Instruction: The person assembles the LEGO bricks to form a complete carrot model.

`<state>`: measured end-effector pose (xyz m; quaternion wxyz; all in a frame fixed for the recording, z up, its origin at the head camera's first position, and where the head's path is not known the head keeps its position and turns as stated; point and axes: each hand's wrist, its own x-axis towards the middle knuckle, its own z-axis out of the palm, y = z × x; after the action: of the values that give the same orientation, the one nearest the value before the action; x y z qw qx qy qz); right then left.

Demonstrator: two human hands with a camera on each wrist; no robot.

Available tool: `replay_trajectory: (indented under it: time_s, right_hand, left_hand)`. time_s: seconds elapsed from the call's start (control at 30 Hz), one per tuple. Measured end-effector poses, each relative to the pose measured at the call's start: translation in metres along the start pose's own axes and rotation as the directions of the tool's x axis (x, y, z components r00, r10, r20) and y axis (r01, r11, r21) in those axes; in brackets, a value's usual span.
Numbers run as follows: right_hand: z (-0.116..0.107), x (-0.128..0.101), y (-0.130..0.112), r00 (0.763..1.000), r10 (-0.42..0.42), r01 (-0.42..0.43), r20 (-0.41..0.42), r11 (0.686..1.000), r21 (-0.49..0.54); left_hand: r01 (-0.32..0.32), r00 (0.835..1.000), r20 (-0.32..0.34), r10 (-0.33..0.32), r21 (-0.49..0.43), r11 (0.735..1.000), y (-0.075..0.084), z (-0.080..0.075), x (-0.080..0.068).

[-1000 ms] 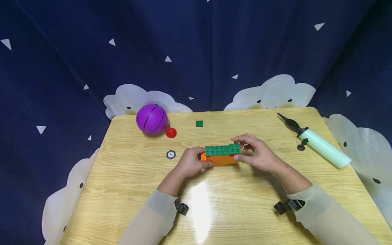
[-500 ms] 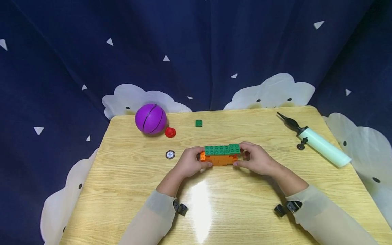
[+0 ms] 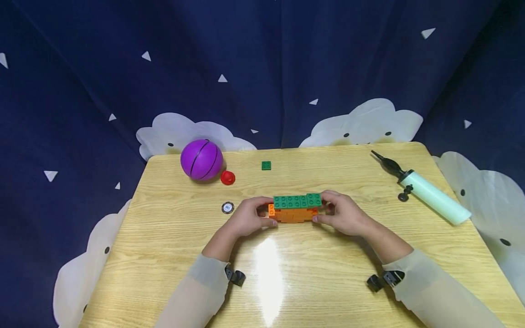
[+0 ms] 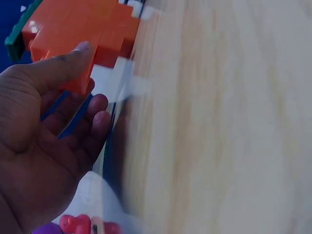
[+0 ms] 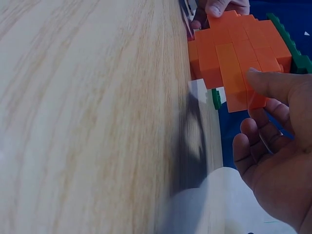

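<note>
An upright build of orange toy building blocks [image 3: 293, 216], topped by a row of green blocks [image 3: 290, 201], stands at the middle of the table. My left hand [image 3: 248, 217] pinches its left end, thumb on the near face and fingers behind. At the opposite end my right hand [image 3: 343, 213] grips the orange part between thumb and fingers. Both wrist views show the stepped orange face [image 5: 234, 53] with each thumb pressed on it, the lower fingers curled loosely beneath. The right end of the green row sits a little higher than the rest.
Behind the build lies a small green block [image 3: 266, 166]. A purple ball [image 3: 202, 159], a little red hat-shaped piece [image 3: 228, 177] and a poker chip [image 3: 228, 207] are on the left. A pale green hand pump [image 3: 434, 198] lies at the right edge. A dark curtain [image 3: 262, 73] hangs behind.
My right hand has come down from the green top's right end and its fingers have closed on the orange side. My left hand has slid slightly left; the build stays in place.
</note>
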<state>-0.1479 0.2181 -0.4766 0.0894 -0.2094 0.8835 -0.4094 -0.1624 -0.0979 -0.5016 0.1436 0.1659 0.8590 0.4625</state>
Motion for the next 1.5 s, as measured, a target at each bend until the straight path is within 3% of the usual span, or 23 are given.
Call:
replay_trajectory:
  time_s: [0.3,0.7,1.03,1.5]
  right_hand:
    - [0.001,0.000,0.002,1.000,-0.004,0.004,0.002,1.000,0.009]
    - [0.000,0.001,0.003,1.000,-0.007,0.007,0.002,1.000,0.010]
    - [0.000,0.001,0.004,1.000,-0.010,0.010,0.007,1.000,0.017]
    - [-0.001,0.002,0.001,1.000,-0.020,0.020,0.007,1.000,0.008]
  left_hand:
    - [0.003,1.000,0.028,-0.003,-0.017,1.000,-0.009,-0.016,0.004]
    - [-0.018,0.998,-0.066,0.023,0.077,0.997,-0.012,-0.025,0.027]
    - [0.000,0.986,-0.165,0.021,0.128,0.992,0.000,-0.034,0.061]
    - [0.087,0.962,-0.271,-0.042,0.154,0.984,-0.008,-0.043,0.097]
